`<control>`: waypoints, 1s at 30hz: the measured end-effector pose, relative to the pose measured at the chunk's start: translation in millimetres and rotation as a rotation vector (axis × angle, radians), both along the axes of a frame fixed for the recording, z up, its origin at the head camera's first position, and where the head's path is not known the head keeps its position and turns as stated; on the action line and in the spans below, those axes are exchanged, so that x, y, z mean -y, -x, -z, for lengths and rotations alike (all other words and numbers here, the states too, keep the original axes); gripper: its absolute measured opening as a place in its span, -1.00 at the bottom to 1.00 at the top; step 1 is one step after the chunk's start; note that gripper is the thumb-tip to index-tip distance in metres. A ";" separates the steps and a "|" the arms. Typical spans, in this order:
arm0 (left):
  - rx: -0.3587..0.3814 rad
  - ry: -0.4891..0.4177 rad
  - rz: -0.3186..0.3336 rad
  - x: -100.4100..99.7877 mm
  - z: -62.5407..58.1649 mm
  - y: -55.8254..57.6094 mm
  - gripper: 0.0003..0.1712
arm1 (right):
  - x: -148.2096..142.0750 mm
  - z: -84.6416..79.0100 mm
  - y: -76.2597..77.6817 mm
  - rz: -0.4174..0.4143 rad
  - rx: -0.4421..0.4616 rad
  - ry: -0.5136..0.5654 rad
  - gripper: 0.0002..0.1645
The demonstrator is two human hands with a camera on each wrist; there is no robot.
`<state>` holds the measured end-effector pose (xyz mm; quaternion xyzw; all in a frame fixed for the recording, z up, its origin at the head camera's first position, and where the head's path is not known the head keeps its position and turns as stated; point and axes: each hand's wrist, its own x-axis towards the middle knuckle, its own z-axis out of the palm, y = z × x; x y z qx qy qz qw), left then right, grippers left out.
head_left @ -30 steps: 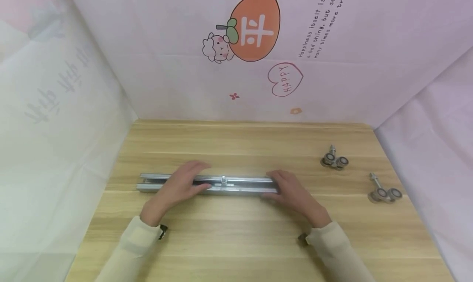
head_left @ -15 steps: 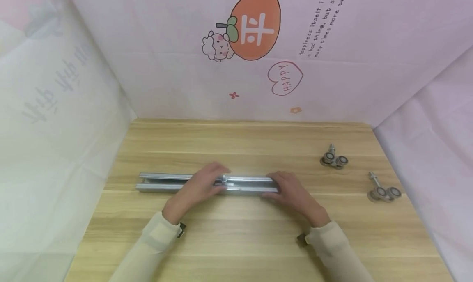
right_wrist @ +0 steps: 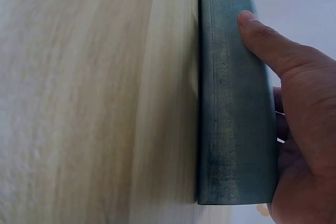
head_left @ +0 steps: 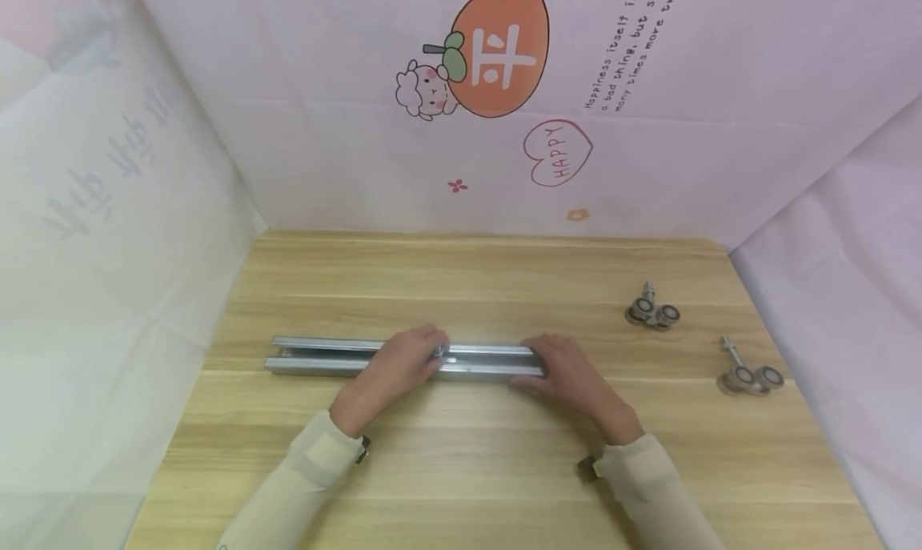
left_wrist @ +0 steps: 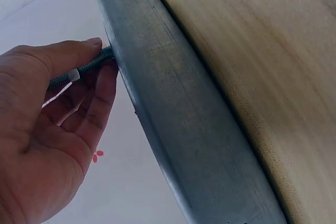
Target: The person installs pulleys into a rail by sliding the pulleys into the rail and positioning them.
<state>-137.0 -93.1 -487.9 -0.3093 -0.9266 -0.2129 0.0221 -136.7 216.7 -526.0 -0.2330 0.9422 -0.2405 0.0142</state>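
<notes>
A grey metal channel rail (head_left: 317,365) lies across the wooden table with its slot facing up. From that slot stands a threaded bolt (left_wrist: 95,62), pinched between the thumb and fingers of my left hand (head_left: 399,362). In the left wrist view a small nut (left_wrist: 73,75) shows on the bolt's thread. Whatever carries the bolt inside the rail is mostly hidden. My right hand (head_left: 569,374) grips the rail's right end; in the right wrist view its thumb (right_wrist: 273,45) presses the near side wall.
Two roller trolleys with bearing wheels and upright bolts rest at the right: one roller trolley (head_left: 651,313) farther back, another roller trolley (head_left: 749,378) nearer the table's right edge. White printed cloth (head_left: 346,158) walls the table (head_left: 461,454) at the back and sides.
My left hand has slid right along the rail to the bolt, and its fingers have closed on it. The right hand and the rail have stayed in place.
</notes>
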 end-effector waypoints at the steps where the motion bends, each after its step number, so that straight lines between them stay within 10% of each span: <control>1: 0.002 0.001 -0.003 -0.7 0.0 -0.1 -0.89 | -0.1 0.3 -0.2 -0.001 -0.005 0.001 -0.28; 30: -0.016 0.022 -0.043 3.5 -4.7 -6.1 -0.90 | 1.5 0.4 -2.0 0.008 -0.027 -0.003 -0.21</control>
